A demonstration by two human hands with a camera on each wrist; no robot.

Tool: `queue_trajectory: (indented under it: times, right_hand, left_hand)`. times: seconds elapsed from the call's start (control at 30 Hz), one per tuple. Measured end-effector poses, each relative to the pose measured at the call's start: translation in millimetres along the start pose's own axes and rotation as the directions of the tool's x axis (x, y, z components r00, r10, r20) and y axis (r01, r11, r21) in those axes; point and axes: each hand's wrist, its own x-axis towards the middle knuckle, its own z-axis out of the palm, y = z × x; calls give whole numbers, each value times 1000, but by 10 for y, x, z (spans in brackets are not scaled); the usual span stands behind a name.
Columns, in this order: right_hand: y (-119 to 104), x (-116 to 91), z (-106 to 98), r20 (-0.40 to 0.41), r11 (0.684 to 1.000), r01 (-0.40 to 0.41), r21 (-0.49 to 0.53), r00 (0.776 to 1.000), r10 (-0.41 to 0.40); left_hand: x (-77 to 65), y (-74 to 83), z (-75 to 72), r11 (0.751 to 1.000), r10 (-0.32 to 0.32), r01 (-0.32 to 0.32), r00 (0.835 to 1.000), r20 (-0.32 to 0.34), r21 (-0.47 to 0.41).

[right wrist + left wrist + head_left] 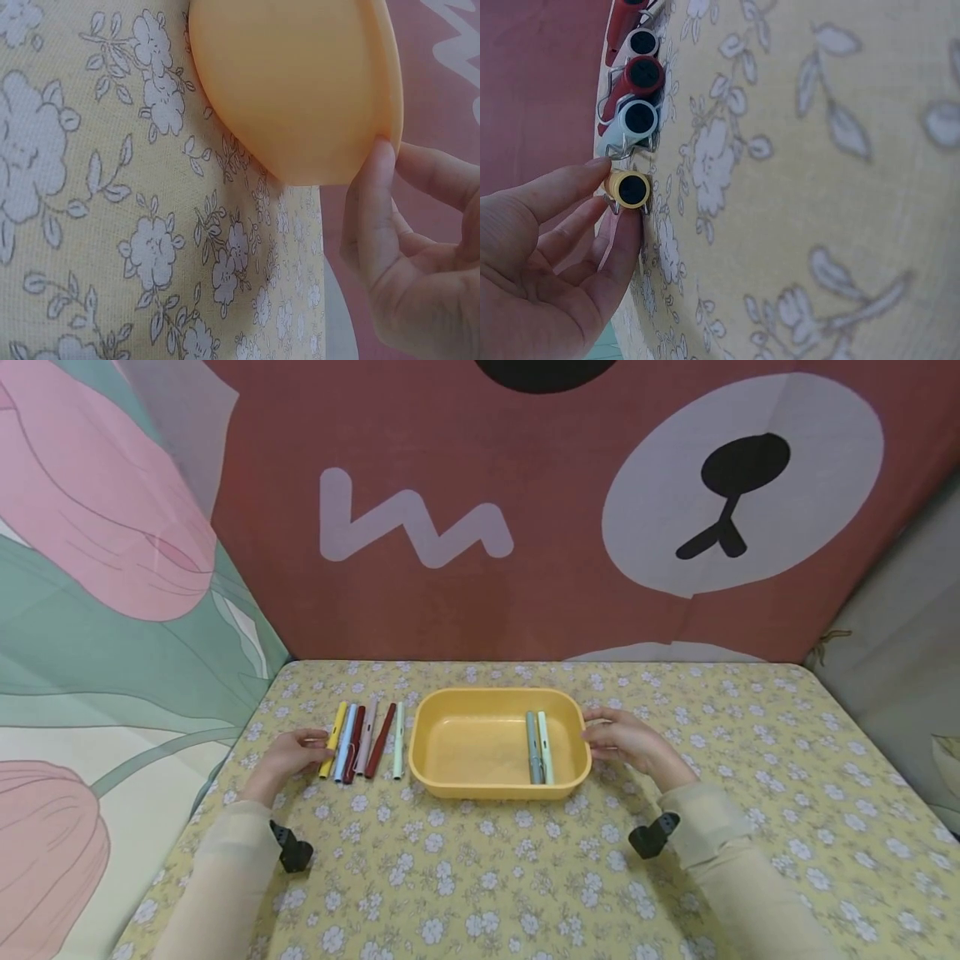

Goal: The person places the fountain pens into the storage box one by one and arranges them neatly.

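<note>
My left hand (pixel 296 753) is at the left end of a row of pens and pinches the yellow pen (pixel 632 189) between thumb and fingers. That pen lies on the cloth. Beside it lie a light blue pen (pixel 346 743), a dark red pen (pixel 355 745), a lilac pen (pixel 366 739), another red pen (pixel 381 742) and a mint pen (pixel 399 741). My right hand (pixel 626 741) grips the right rim of a yellow tray (pixel 300 90). Inside the tray, toward its right end, a grey-green pen (pixel 533 747) and a pale green pen (pixel 545 747) lie side by side.
A yellow floral cloth (pixel 465 877) covers the table. Behind it hangs a reddish-brown curtain (pixel 450 610) with a bear print, and a flower-print curtain (pixel 112 610) hangs at the left. The mint pen lies just left of the tray.
</note>
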Motion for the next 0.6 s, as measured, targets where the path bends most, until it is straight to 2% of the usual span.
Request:
queue_trajectory:
  times: [0.6]
  right_hand:
    - [-5,-2,10,-8,1000,-11,7,1000,11]
  left_hand:
    - [-34,8,1,997,47,-47,999,4,57]
